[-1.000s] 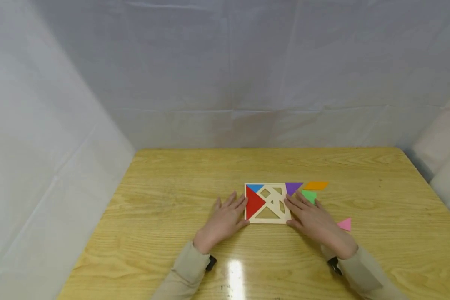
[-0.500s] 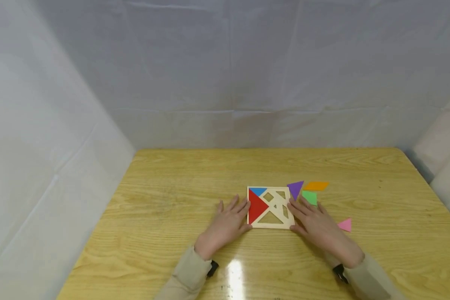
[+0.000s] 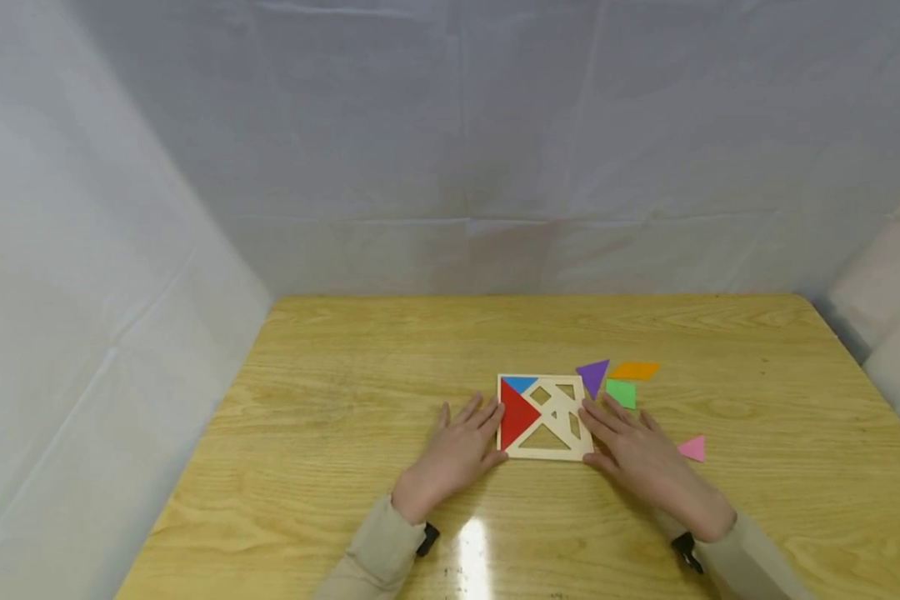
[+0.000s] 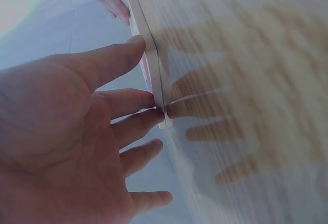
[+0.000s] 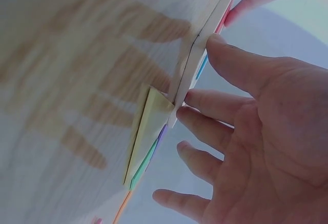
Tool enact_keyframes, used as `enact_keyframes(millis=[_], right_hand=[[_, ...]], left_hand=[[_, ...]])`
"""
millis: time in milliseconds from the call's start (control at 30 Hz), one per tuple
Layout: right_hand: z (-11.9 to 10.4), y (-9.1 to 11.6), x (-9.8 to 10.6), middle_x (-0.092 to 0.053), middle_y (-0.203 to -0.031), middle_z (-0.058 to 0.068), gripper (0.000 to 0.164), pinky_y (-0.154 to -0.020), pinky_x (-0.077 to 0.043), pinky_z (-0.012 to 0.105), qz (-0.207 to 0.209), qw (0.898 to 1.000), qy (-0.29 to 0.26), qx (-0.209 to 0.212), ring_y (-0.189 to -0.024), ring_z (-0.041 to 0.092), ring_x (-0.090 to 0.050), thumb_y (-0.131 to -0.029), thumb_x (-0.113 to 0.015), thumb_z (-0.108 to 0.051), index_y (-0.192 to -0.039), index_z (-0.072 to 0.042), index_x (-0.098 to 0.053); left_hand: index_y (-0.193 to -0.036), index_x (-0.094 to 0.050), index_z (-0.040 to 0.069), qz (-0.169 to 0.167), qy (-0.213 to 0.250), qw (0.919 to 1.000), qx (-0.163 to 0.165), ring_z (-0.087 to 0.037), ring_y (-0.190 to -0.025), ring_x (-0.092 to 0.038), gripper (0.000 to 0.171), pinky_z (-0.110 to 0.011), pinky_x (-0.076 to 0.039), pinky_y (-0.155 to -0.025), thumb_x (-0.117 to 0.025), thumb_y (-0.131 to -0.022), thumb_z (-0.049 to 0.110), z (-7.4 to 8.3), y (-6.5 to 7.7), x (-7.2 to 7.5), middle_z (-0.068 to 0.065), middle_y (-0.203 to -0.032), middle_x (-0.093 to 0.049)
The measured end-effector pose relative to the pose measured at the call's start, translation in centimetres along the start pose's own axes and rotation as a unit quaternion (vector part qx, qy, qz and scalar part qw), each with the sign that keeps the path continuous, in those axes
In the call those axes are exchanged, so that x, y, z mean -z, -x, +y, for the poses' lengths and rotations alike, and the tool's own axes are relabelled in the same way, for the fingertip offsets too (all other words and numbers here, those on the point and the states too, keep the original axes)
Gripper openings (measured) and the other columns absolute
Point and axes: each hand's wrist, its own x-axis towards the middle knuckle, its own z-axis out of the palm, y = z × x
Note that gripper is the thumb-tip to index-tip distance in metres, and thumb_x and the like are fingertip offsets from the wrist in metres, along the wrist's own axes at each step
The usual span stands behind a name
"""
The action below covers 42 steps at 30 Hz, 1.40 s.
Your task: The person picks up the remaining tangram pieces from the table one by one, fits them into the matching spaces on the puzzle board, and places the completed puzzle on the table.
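A pale wooden tangram board [image 3: 555, 454] lies flat on the table between two hands. A red triangle [image 3: 517, 414] and a blue triangle [image 3: 519, 384] fill its left side; the other recesses show bare. At its left edge, the left hand [image 3: 450, 458] touches with thumb and fingertips, fingers extended. The right hand [image 3: 641, 458] touches the right edge likewise, its fingers fairly straight in the right wrist view. Next to the board's top right corner lies a purple triangle [image 3: 593, 377]. A pale yellow piece [image 5: 149, 134] lies by the board's edge in the right wrist view, hidden under the right hand in the head view.
Beyond the right hand lie an orange parallelogram [image 3: 635, 371] and a green square [image 3: 621, 393]. A pink triangle [image 3: 693, 448] is near the right wrist. The wood-grain table [image 3: 330, 358] backs onto a pale hanging sheet [image 3: 457, 150].
The board has slid toward the person and slightly right, both hands moving with it. The purple triangle has turned and now shows more fully beside the board's corner.
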Motion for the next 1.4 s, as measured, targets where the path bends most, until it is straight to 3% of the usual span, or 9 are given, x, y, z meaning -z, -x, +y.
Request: enact_keyframes(millis=[233,467,600,700,833,1033,1400], right_hand=[[0.1,-0.1,-0.2,-0.045,-0.155,0.014,0.06,-0.104,-0.033,0.075,-0.001,1.0,0.0,0.005,-0.144,0.042,-0.038,-0.097,-0.067,-0.035,-0.147,-0.005,-0.053],[0.6,-0.3,0.2,-0.048,-0.152,0.019,0.057,-0.104,-0.035,0.073,0.007,1.0,-0.014,0.016,-0.141,0.047,-0.041,-0.095,-0.07,-0.032,-0.143,-0.003,-0.057],[0.9,-0.4,1.1,-0.064,-0.131,0.02,0.048,-0.095,-0.05,0.061,0.055,0.998,-0.002,0.014,-0.122,0.044,-0.059,-0.088,-0.079,-0.025,-0.128,-0.001,-0.067],[1.2,-0.2,1.7,-0.071,-0.108,0.014,0.039,-0.079,-0.058,0.046,0.076,0.997,0.021,-0.011,-0.097,0.035,-0.068,-0.084,-0.083,-0.022,-0.114,-0.001,-0.072],[1.4,0.5,2.0,-0.068,-0.096,0.011,0.04,-0.068,-0.058,0.038,0.045,0.996,0.043,-0.067,-0.082,0.027,-0.065,-0.081,-0.085,-0.027,-0.105,0.001,-0.071],[1.7,0.9,2.0,-0.063,-0.098,0.014,0.055,-0.063,-0.055,0.037,-0.005,0.992,0.048,-0.115,-0.08,0.027,-0.061,-0.077,-0.086,-0.039,-0.106,0.005,-0.069],[2.7,0.0,2.2,-0.06,-0.093,0.011,0.055,-0.063,-0.05,0.036,-0.044,0.986,-0.079,-0.139,-0.077,0.021,-0.055,-0.078,-0.088,-0.032,-0.106,0.004,-0.057]], left_hand=[[-0.156,-0.041,0.008,-0.007,-0.001,1.0,0.003,-0.03,-0.153,-0.024,0.068,-0.065,-0.019,-0.119,-0.06,-0.101,0.042,0.0,-0.2,0.4,-0.007,-0.162,-0.035],[-0.155,-0.043,0.012,0.006,-0.041,0.9991,0.001,-0.027,-0.152,-0.029,0.061,-0.061,-0.026,-0.118,-0.056,-0.104,0.041,1.0,-0.7,0.8,-0.004,-0.162,-0.036],[-0.157,-0.041,0.014,0.0,-0.047,0.9986,-0.025,-0.025,-0.152,-0.028,0.059,-0.059,-0.027,-0.118,-0.053,-0.106,0.04,1.6,-1.1,0.6,-0.002,-0.164,-0.033],[-0.158,-0.039,0.014,-0.008,-0.048,0.9983,-0.032,-0.023,-0.153,-0.026,0.06,-0.059,-0.026,-0.119,-0.052,-0.106,0.041,1.8,-1.3,0.3,-0.002,-0.165,-0.032],[-0.158,-0.038,0.012,-0.017,-0.04,0.9986,-0.028,-0.023,-0.153,-0.026,0.062,-0.059,-0.027,-0.119,-0.054,-0.105,0.04,1.8,-1.3,0.1,-0.003,-0.166,-0.029],[-0.158,-0.037,0.011,-0.025,-0.022,0.9991,-0.025,-0.024,-0.153,-0.025,0.063,-0.059,-0.028,-0.118,-0.054,-0.105,0.04,1.9,-1.1,0.2,-0.004,-0.167,-0.026],[-0.157,-0.038,0.011,-0.028,-0.014,0.9992,-0.025,-0.023,-0.153,-0.026,0.063,-0.057,-0.031,-0.117,-0.055,-0.104,0.04,1.6,-1.0,0.2,-0.003,-0.166,-0.028]])
